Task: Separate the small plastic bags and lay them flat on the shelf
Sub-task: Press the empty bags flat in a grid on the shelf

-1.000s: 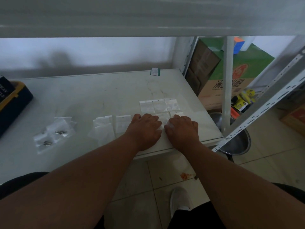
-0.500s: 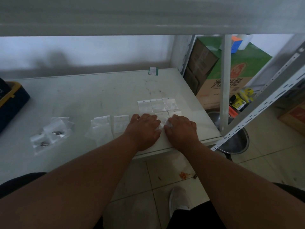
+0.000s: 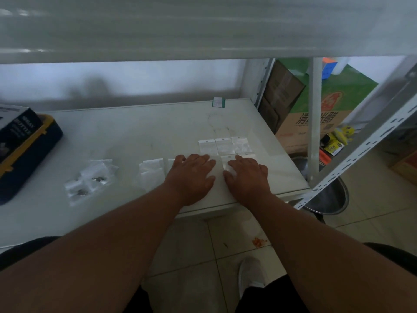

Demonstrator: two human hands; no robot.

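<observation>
Three small clear plastic bags lie flat in a row on the white shelf, right of centre. Just in front of them a second row begins; my right hand rests flat on a bag there, fingers spread. My left hand lies flat on the shelf beside it, covering part of another bag. A loose stack of bags sits left of my left hand. Further left lie bags holding small metal parts.
A dark blue and yellow case stands at the shelf's left end. A small green-edged tag lies at the back. Metal uprights, a cardboard box and a steel bowl are to the right. Another shelf hangs overhead.
Both hands have stayed pressed on the bags near the front edge; my left hand's fingers have spread flatter. The camera has shifted slightly.
</observation>
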